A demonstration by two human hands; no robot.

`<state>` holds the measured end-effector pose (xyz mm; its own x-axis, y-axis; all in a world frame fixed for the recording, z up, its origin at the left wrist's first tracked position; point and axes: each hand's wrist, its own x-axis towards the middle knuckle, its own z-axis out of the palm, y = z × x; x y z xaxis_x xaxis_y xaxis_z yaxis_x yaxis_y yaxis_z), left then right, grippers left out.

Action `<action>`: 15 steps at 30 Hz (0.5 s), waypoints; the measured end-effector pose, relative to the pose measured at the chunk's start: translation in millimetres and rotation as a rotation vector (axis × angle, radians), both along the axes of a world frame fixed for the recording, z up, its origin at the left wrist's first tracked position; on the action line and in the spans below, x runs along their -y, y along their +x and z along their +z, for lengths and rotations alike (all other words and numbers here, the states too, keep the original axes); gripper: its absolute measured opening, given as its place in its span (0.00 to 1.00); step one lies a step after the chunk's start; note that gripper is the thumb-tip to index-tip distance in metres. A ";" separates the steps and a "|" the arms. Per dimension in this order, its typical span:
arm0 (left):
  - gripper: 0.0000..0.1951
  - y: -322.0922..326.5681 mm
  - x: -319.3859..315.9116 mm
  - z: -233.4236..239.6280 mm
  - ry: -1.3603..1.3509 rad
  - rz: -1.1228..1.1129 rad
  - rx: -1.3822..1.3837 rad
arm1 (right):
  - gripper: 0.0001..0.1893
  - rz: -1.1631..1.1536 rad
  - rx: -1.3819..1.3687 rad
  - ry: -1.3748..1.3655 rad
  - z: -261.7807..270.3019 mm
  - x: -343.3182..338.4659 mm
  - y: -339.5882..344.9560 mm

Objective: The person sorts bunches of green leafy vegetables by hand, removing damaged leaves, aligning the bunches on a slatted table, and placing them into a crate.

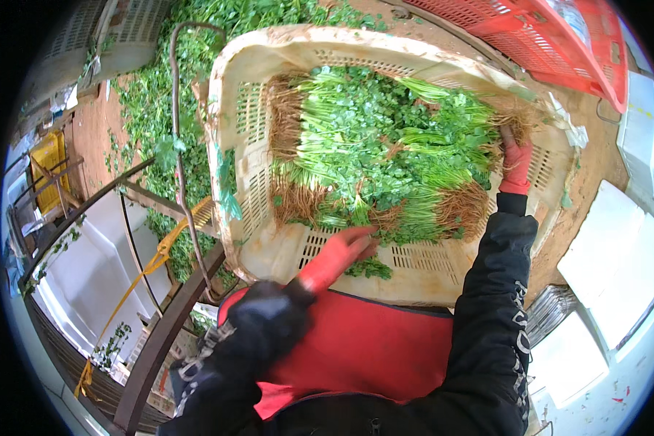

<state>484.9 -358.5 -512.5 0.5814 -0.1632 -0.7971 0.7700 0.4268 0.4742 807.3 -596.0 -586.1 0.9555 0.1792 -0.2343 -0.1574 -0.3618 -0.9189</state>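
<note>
Bunches of leafy green herbs, like coriander or celery, lie in a large pale plastic crate, with brown roots towards its side walls. At the right wall my right hand, in a red glove, grips the root end of a bunch; the roots partly cover the fingers. My left hand, also gloved in red and blurred, hovers at the crate's near side. Beside its fingers are a small upturned bunch and loose leaves. Whether it holds any of these cannot be made out.
A bent metal rod handle and a dark metal frame stand at the left, with a yellow strap. More greens cover the ground beyond. Red crates stand at the far right, white foam boxes at the right.
</note>
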 end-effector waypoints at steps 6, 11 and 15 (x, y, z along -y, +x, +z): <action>0.27 126.3 61.4 -153.5 -0.207 0.347 -0.166 | 0.20 0.047 0.011 -0.021 -5.8 20.0 15.9; 0.16 155.9 87.3 -216.3 -0.320 0.664 -0.053 | 0.17 -0.005 0.057 0.054 -19.2 36.4 25.4; 0.22 166.7 93.9 -217.9 -0.313 0.780 0.040 | 0.22 0.035 -0.033 0.019 -15.2 41.5 25.5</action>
